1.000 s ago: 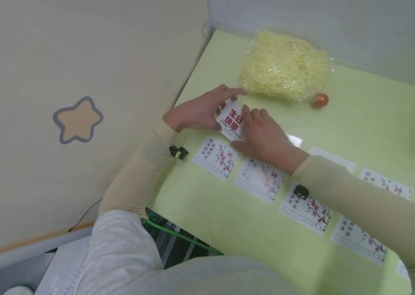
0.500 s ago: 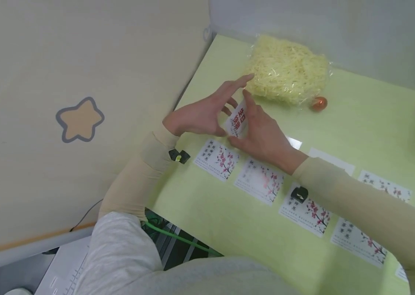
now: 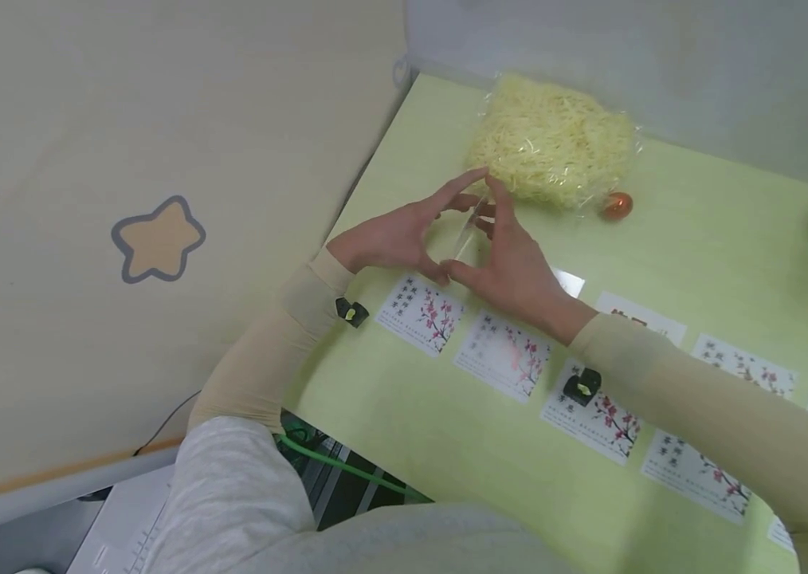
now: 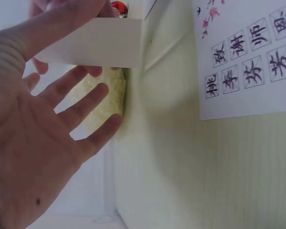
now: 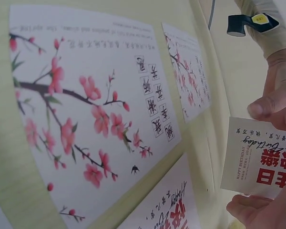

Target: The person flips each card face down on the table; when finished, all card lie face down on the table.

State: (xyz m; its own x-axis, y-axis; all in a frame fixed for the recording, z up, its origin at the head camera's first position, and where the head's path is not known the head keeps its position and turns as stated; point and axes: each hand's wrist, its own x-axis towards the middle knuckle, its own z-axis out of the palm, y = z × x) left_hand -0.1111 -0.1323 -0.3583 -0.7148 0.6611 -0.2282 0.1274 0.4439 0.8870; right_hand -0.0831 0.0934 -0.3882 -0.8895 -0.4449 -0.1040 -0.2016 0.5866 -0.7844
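A small white birthday card [image 3: 467,227] stands nearly edge-on between my two hands, above the table. Thumb and fingers of my right hand [image 3: 519,275] hold it by opposite edges. My left hand [image 3: 397,237] is cupped on its other side; in the left wrist view its fingers are spread and its thumb crosses in front of the card's blank face [image 4: 100,45]. Red characters show on the printed face [image 5: 255,162] in the right wrist view. Just in front of the hands lies a blossom card [image 3: 420,315], flat, with another blossom card [image 3: 503,351] to its right.
Behind the hands sits a clear bag of yellow shredded filler [image 3: 551,143], with a shiny orange egg-shaped thing [image 3: 617,206] beside it. More cards lie in rows rightward, including another birthday card [image 3: 641,315] partly behind my right sleeve. A wall [image 3: 289,119] borders the table's left.
The birthday card has turned from printed face up to nearly edge-on. My right fingers have moved round its edges, and my left hand has loosened and spread beside it.
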